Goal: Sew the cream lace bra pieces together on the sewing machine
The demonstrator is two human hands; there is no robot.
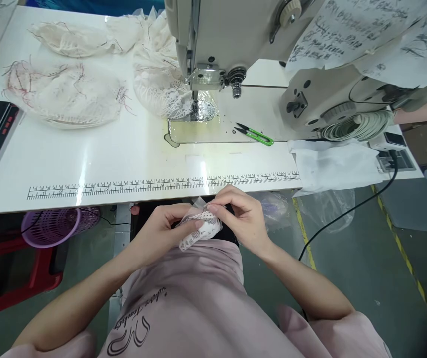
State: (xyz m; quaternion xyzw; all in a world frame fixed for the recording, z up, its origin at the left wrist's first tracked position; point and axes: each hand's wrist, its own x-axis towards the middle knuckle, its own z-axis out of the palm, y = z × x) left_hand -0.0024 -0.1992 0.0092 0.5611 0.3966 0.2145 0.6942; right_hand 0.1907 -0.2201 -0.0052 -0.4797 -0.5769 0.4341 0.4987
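Observation:
A small piece of white lace fabric (206,228) with a sheer edge is held between my two hands, just off the table's front edge and above my lap. My left hand (170,226) grips it from the left, thumb lying across the lace. At its upper right, my right hand (241,214) pinches the edge between thumb and fingertips; a fine dark thread seems to run there. Beyond the hands stands a sewing machine (228,35), with more white lace (163,92) by its presser foot. Green-handled thread snips (254,134) rest on the machine bed.
Bundles of cream lace with red threads (67,94) lie at the left of the white table (105,159). A printed ruler strip (161,185) runs along its front. A white cloth (338,164) hangs over the right edge. A purple basket (51,228) and a black cable (343,214) are below.

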